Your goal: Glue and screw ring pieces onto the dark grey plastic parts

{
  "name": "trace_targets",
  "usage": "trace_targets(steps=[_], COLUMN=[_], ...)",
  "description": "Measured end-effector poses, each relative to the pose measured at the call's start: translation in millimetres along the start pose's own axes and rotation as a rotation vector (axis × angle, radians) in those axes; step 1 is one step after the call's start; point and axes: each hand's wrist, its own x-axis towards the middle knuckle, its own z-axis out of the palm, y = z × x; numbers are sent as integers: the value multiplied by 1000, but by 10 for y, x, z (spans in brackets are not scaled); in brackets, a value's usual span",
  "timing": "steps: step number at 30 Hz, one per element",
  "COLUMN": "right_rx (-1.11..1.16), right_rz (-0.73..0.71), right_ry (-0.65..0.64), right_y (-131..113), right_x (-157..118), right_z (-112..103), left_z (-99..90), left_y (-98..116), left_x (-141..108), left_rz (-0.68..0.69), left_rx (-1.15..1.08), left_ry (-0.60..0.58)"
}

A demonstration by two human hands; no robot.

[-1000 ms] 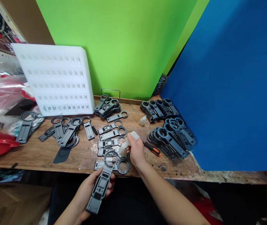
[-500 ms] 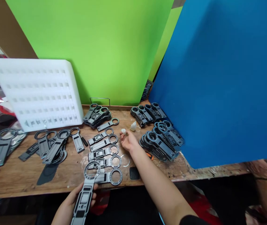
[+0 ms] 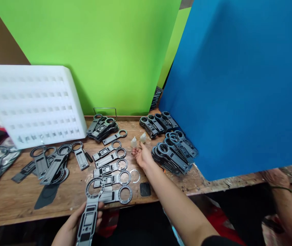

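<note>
My left hand [image 3: 74,222] is closed round a grey plastic part with a ring at one end [image 3: 88,215], held up at the table's front edge, ring pointing away from me. Two small whitish bottles with pointed tips stand upright at the middle of the table. My right hand [image 3: 142,156] is just in front of the left bottle [image 3: 134,142], fingers loosely apart and palm partly up. Whether a fingertip still touches that bottle is hard to see. The other bottle [image 3: 143,137] is just beyond the thumb. Similar ringed parts [image 3: 110,159] lie in a column left of my right hand.
Stacks of ringed parts lie at right [image 3: 172,155], back [image 3: 102,128] and left [image 3: 52,164] on the wooden table [image 3: 71,196]. A white foam block with slots [image 3: 33,102] stands at left. Green [image 3: 92,51] and blue [image 3: 238,85] panels rise behind. Another person's hand [image 3: 276,179] is at far right.
My right hand has let go of a small bottle, which now stands upright beside the other one. My left hand keeps the ringed part. The view has shifted slightly right.
</note>
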Motion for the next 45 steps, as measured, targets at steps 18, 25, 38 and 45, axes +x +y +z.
trace_targets(steps=[18, 25, 38, 45], right_rx=[-1635, -1368, -1496, -1731], right_rz=[-449, -488, -950, -1004], right_ry=[-40, -119, -924, -1031], right_y=[233, 96, -165, -174], right_x=[-660, -822, -1166, -1163], right_z=[-601, -617, -16, 74], left_z=[-10, 74, 194, 153], left_y=[-118, -148, -222, -277], left_x=[209, 167, 188, 226], left_rz=[-67, -90, -24, -12], left_rx=[31, 138, 395, 404], left_ry=[-83, -121, -509, -533])
